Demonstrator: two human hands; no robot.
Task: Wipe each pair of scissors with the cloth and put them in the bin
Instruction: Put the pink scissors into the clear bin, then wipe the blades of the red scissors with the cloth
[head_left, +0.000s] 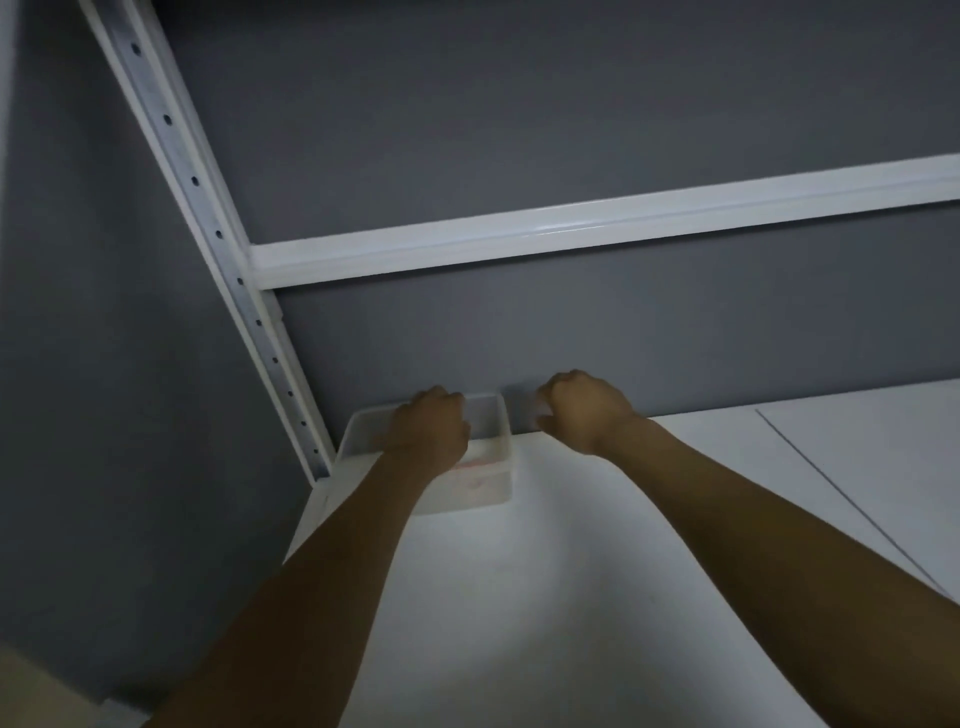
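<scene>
A translucent white bin (496, 415) stands at the back left of a white shelf board (545, 597), against the grey wall. Something reddish (475, 470) shows faintly through its front wall. My left hand (428, 428) reaches over the bin with its fingers curled down inside; what they hold, if anything, is hidden. My right hand (584, 410) hovers just right of the bin, a small gap away from its wall, with the fingers curled and nothing visible in them. No cloth or scissors are plainly visible.
A white perforated upright (208, 218) runs diagonally at the left, right behind the bin. A white crossbar (597, 223) spans the wall above my hands. A seam (841, 499) crosses the shelf board at the right. The light is dim.
</scene>
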